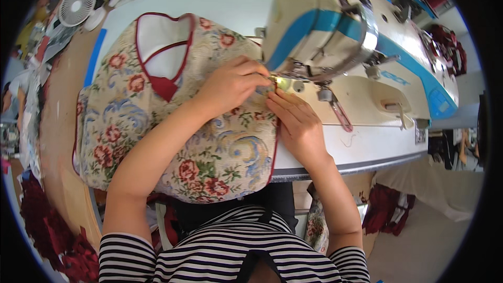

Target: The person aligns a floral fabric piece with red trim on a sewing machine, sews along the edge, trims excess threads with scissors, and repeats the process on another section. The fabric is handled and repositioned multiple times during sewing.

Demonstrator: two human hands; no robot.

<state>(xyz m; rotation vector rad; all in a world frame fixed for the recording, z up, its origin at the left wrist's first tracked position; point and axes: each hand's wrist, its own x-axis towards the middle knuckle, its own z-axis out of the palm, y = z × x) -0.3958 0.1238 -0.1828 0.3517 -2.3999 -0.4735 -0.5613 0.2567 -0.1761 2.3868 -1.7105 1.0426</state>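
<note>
A sleeveless floral vest (215, 149) in cream tapestry cloth with dark red trim lies across the sewing machine's white table. Its right edge runs under the needle area of the sewing machine (298, 31). My left hand (233, 84) rests on the cloth with bent fingers, their tips pinching the edge beside the lit needle area. Just below, my right hand (298, 123) has its fingers pressed together over the red-trimmed edge; the thumb is hidden. The machine head partly covers the stitching spot.
A metal lever with a red-edged loop (340, 112) hangs right of the needle area. Loose thread (347, 139) lies on the table. A white fan (77, 6) stands at far left. Dark red cloth pieces (52, 225) are heaped lower left, with more red cloth (385, 207) lower right.
</note>
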